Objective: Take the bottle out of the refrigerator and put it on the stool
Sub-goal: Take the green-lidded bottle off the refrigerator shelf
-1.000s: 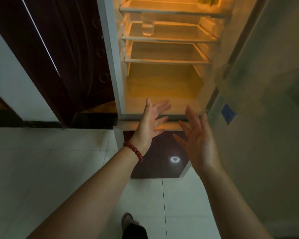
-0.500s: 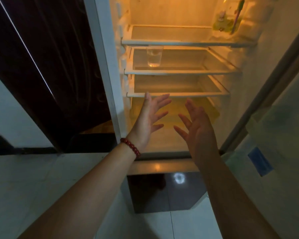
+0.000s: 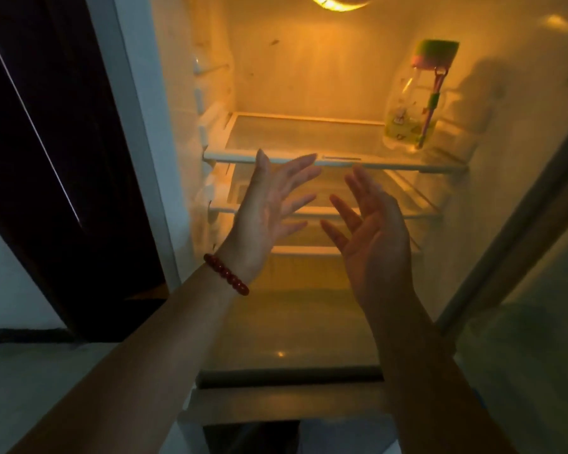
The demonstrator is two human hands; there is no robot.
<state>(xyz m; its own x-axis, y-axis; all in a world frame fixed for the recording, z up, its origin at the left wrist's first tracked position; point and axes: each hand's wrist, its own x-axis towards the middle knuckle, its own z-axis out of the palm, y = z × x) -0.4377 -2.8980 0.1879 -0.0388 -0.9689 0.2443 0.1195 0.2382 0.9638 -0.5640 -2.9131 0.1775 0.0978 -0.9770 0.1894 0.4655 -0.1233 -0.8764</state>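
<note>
A clear bottle with a green and pink lid and a pink strap stands upright at the right end of the top shelf in the open, yellow-lit refrigerator. My left hand, with a red bead bracelet on the wrist, is raised in front of the lower shelves, fingers spread and empty. Beside it my right hand is also raised with fingers apart and holds nothing. Both hands are below and to the left of the bottle, not touching it. The stool is not in view.
The refrigerator door stands open at the right. A dark wooden door is at the left beside a white wall. Several glass shelves lie below the top one; my hands hide part of them. Pale floor tiles show at the lower left.
The view has tilted upward, bringing the top shelf and the whole bottle into sight. Both open hands have risen toward the shelves. The glass on the second shelf is now hidden.
</note>
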